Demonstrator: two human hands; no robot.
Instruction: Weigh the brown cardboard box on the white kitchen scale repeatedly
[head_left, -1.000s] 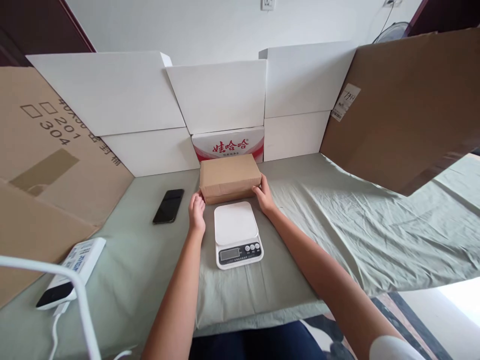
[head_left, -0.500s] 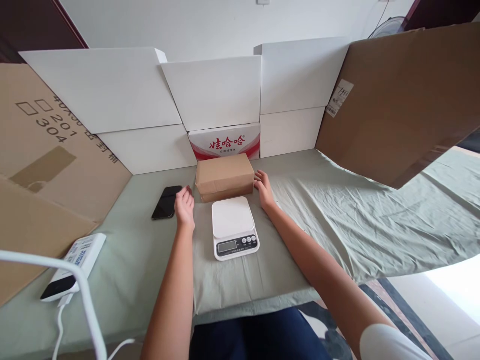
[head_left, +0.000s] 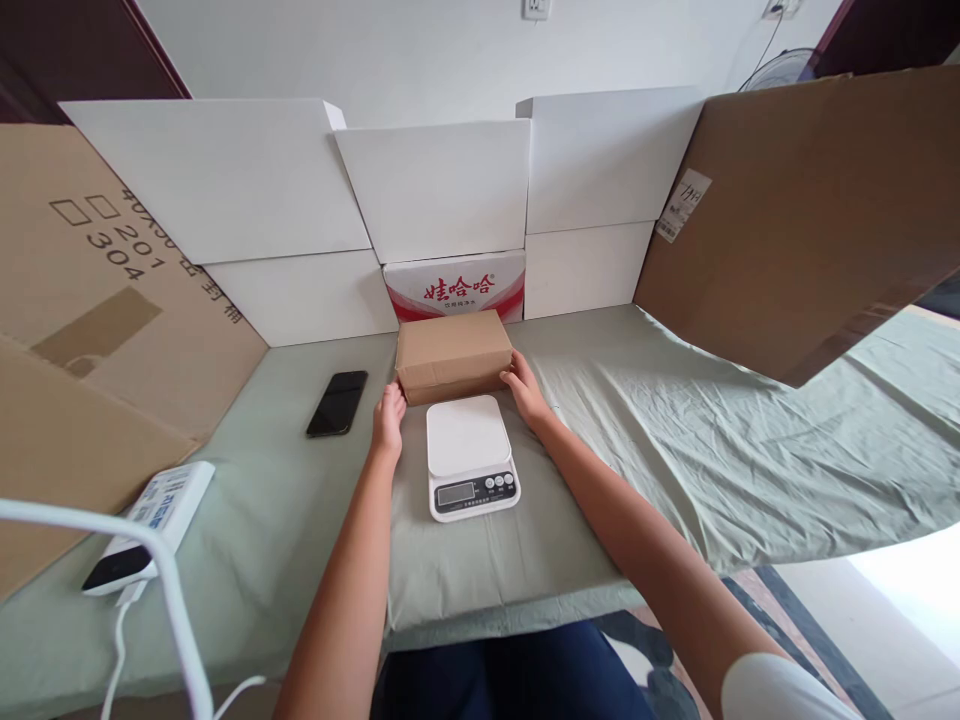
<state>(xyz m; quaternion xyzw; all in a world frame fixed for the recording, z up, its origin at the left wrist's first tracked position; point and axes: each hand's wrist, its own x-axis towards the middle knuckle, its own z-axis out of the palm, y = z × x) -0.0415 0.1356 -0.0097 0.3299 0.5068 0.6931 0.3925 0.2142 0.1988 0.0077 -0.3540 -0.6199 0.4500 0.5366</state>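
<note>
A small brown cardboard box [head_left: 457, 345] lies on the cloth-covered table, just behind a white kitchen scale [head_left: 471, 450]. My left hand [head_left: 388, 415] is against the box's left end, its fingertips at the lower front corner. At the opposite end, my right hand [head_left: 523, 388] curls round the right front corner, thumb on the front face. Between them the two hands hold the box, which still rests on the table. The scale's platform bears nothing, and its small display looks blank.
A black phone [head_left: 337, 403] lies left of my left hand. White boxes [head_left: 442, 190] and a red-and-white printed carton [head_left: 457, 287] form a wall behind. Large cardboard cartons stand left [head_left: 97, 300] and right [head_left: 787, 220]. A white power bank [head_left: 150, 525] with a cable sits front left.
My left hand has moved right, away from beside the phone, to the box's left end. My right hand has closed in on the right end. The view has shifted slightly.
</note>
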